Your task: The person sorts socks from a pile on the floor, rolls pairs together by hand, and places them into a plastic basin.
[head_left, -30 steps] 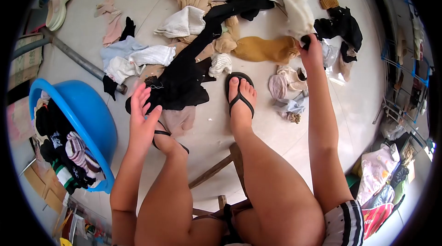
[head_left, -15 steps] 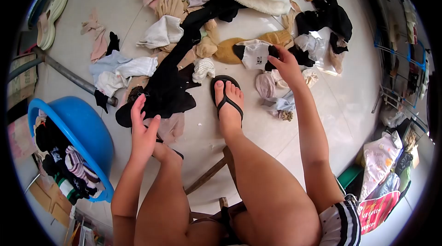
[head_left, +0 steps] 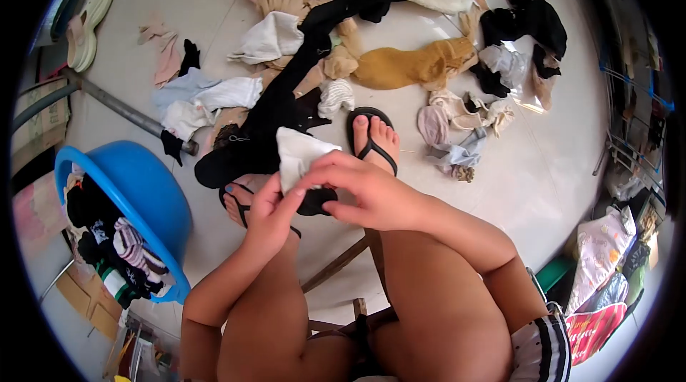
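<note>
Pale floor tiles (head_left: 457, 217) lie strewn with loose socks and black tights (head_left: 286, 89), a blue basin (head_left: 153, 182) at left. Above them, over the left foot, is a white-and-black sock (head_left: 300, 153). The left hand (head_left: 268, 214) pinches its white part; the right hand (head_left: 371, 192) arches over, half-curled, though overlap hides whether its fingers grip. Two-handed handling of this sock seems in hand; the next move probably calls for a sure hold on the limp cloth.
</note>
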`<state>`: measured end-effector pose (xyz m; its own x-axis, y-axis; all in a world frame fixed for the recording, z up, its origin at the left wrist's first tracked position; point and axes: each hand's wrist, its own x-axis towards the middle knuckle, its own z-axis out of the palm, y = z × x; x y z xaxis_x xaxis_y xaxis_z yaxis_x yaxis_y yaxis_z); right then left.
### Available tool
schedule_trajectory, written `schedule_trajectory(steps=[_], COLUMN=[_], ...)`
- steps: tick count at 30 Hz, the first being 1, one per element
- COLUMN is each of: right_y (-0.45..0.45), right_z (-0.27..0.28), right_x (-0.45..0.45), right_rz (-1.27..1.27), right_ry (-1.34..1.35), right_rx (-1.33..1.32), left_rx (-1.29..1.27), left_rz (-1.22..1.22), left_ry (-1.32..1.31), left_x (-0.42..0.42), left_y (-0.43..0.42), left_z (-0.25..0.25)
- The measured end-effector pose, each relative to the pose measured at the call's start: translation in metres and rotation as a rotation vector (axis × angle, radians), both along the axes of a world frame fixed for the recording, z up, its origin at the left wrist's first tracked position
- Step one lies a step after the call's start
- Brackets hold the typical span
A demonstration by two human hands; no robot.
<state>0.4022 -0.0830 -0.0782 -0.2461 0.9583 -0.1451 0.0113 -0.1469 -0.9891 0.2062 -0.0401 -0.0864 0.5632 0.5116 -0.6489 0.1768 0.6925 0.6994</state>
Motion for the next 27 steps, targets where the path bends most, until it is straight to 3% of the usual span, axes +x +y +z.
schedule_trajectory(steps=[3, 4, 5, 6, 7, 8, 9, 10, 11, 13, 14, 16, 17, 20, 22, 23, 25, 27], right_y=[-0.015, -0.019, -0.028, -0.021, -0.028, -0.034, -0.048, -0.063, -0.073, -0.094, -0.108, -0.102, -0.103, -0.111, -0.110, -0.109, -0.085, -0.053], right_z=[-0.010, -0.016, -0.032, -0.032, -0.058, -0.080, -0.103, -0.118, -0.121, -0.124, -0.130, -0.115, -0.116, -0.120, -0.114, -0.111, -0.090, -0.047], right_x=[0.012, 0.019, 0.023, 0.036, 0.057, 0.077, 0.100, 0.129, 0.148, 0.175, 0.196, 0.198, 0.201, 0.213, 0.216, 0.216, 0.206, 0.179], right_rz=[-0.015, -0.138, -0.355, -0.592, -0.743, -0.910, -0.978, -0.875, -0.785, -0.578, -0.518, -0.823, -0.817, -0.871, -0.669, -0.701, -1.008, -1.181], right_ry=[-0.165, -0.193, 0.030, 0.202, 0.163, 0.044, -0.327, -0.949, -1.319, -1.504, -1.436, -1.380, -1.381, -1.422, -1.398, -1.367, -0.879, -0.347], right_rx=[-0.038, -0.107, -0.407, -0.489, -0.473, -0.470, -0.358, -0.197, -0.160, -0.444, -0.491, -0.165, -0.162, -0.206, -0.645, -0.520, -0.355, -0.009], left_rx=[0.005, 0.019, 0.052, 0.064, 0.058, 0.052, 0.078, 0.077, 0.083, 0.086, 0.089, 0.086, 0.099, 0.126, 0.188, 0.188, 0.075, -0.017], left_rz=[-0.097, -0.076, -0.111, -0.043, -0.045, -0.045, -0.020, -0.022, -0.024, -0.028, -0.044, -0.053, -0.042, -0.026, -0.044, -0.041, -0.037, 0.003], left_ry=[-0.012, -0.024, -0.023, -0.002, 0.000, 0.008, 0.042, 0.039, 0.072, 0.103, 0.124, 0.146, 0.098, 0.014, -0.114, -0.112, -0.136, -0.076], left_x=[-0.002, 0.002, 0.001, 0.002, 0.000, -0.002, 0.003, 0.001, -0.002, -0.005, -0.005, -0.008, -0.011, -0.019, -0.022, -0.022, -0.022, -0.013], left_y=[-0.001, -0.004, -0.005, -0.007, -0.006, -0.005, -0.004, -0.004, -0.004, -0.002, 0.000, 0.000, -0.001, -0.002, 0.000, 0.002, 0.008, 0.012], left_z=[0.000, -0.001, -0.005, -0.007, -0.010, -0.012, -0.007, -0.007, -0.008, -0.008, -0.005, -0.005, -0.008, -0.015, -0.017, -0.016, -0.010, 0.002])
